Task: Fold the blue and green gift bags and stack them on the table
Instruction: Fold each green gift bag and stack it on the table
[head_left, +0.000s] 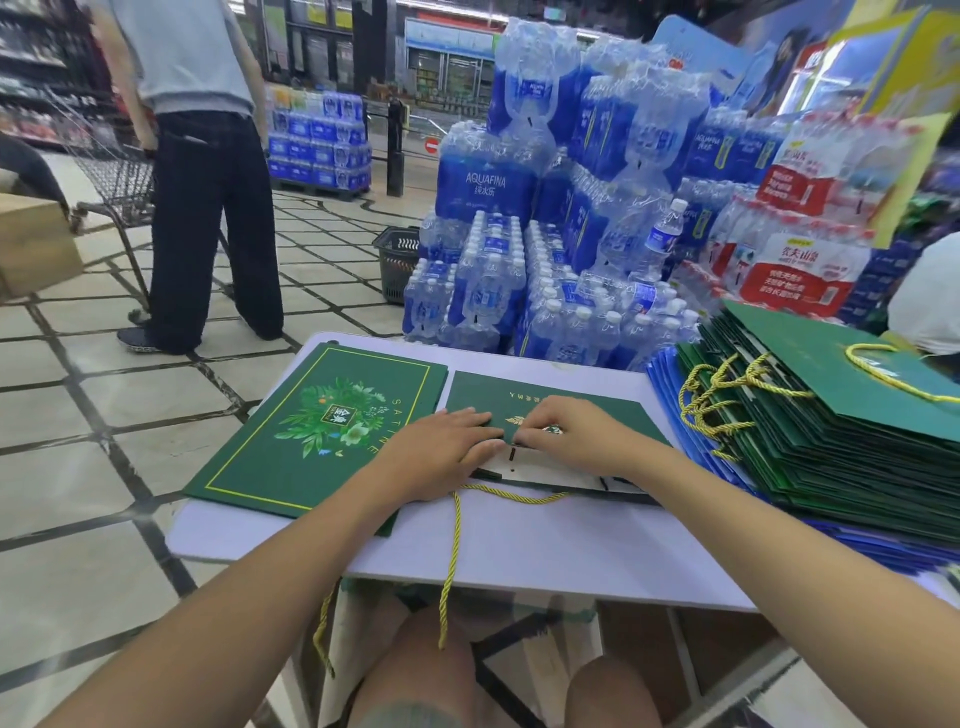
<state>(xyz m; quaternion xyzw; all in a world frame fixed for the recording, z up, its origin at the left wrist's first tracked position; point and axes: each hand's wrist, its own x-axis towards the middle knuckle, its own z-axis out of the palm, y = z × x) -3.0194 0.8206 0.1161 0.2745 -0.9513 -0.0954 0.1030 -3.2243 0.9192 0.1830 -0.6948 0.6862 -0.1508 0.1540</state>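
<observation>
Flattened green gift bag (478, 395), yellow-corded

Bright, even shop light from overhead — shadows are soft, with a sheen on the floor tiles (67, 374) and the white counter (571, 545). Wide-angle bending curves the edges; far shelves (31, 78) and the top right corner smear into blur.

On the white table (519, 545), along the left edge, a flat green gift bag (311, 431) with a leaf print. Just beside it, in the middle, a second green bag (488, 392), white inside showing, yellow cord handle (452, 545) trailing over the near edge. At the right, a tall stack of green bags (831, 441) atop blue bags (667, 382).
</observation>
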